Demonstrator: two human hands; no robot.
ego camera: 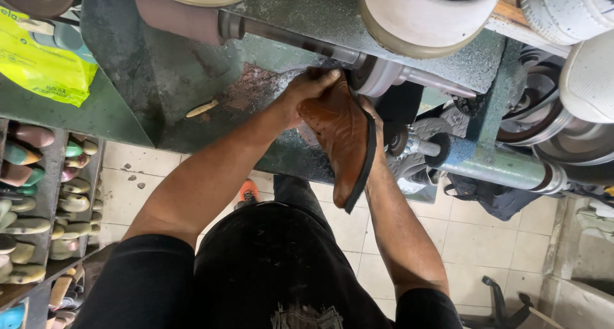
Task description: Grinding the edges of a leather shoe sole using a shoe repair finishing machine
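A brown leather shoe (338, 137) with a thin black sole edge is held on its side in both hands, toe end up against the machine's spinning wheel (374, 76). My left hand (307, 91) grips the shoe's upper end from the left, fingers curled over the leather near the wheel. My right hand (376, 125) holds the sole side from the right and is mostly hidden behind the shoe. The wheel sits on a long metal shaft (288, 38) of a green finishing machine (160, 79).
More wheels and drums (422, 12) line the machine's top and right side (543, 105). A second shaft with a small brush (441, 148) runs lower right. Shelves of shoe lasts (38, 201) stand at left under a yellow bag (41, 63). Tiled floor (473, 233) lies below.
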